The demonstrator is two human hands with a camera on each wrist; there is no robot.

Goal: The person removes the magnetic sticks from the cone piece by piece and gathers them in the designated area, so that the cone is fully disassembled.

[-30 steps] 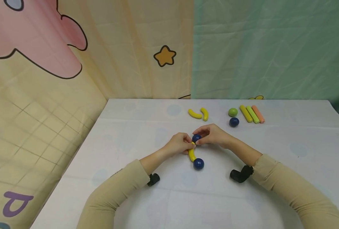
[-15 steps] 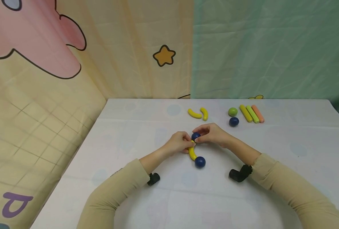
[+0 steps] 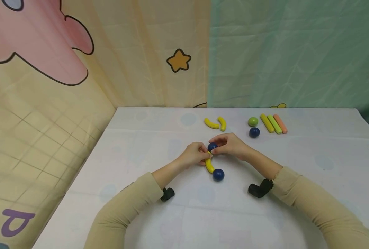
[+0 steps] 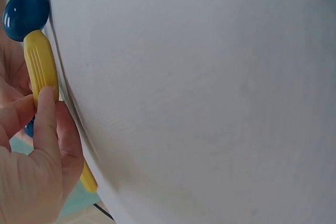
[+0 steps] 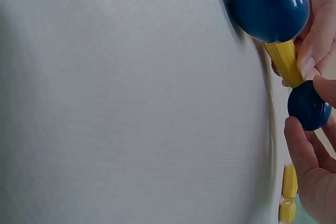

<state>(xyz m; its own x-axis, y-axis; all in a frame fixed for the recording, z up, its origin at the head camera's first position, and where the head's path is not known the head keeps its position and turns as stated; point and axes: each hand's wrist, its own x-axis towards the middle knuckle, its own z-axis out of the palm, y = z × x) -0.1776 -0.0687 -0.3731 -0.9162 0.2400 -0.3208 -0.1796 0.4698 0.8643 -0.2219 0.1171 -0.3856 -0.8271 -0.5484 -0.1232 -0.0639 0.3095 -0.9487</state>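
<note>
A curved yellow stick (image 3: 209,166) with ridges along it is pinched by my left hand (image 3: 193,154) near its far end. One dark blue ball (image 3: 218,175) sits on the stick's near end, seen large in the right wrist view. Between the thumb and fingers of my right hand (image 3: 231,146) is a second blue ball (image 5: 308,105), right at the stick's far end. In the left wrist view the first blue ball (image 4: 26,15) tops the yellow stick (image 4: 41,64), and most of the second is hidden behind the fingers.
Two curved yellow sticks (image 3: 212,123) lie at the back of the white table (image 3: 141,138). To their right are a green ball (image 3: 253,121), another blue ball (image 3: 254,132), and straight yellow, light green and orange sticks (image 3: 280,123) side by side. Curtains hang behind the table.
Both hands have shifted slightly away from the body with the stick and balls. The near blue ball has swung a little to the right and away.
</note>
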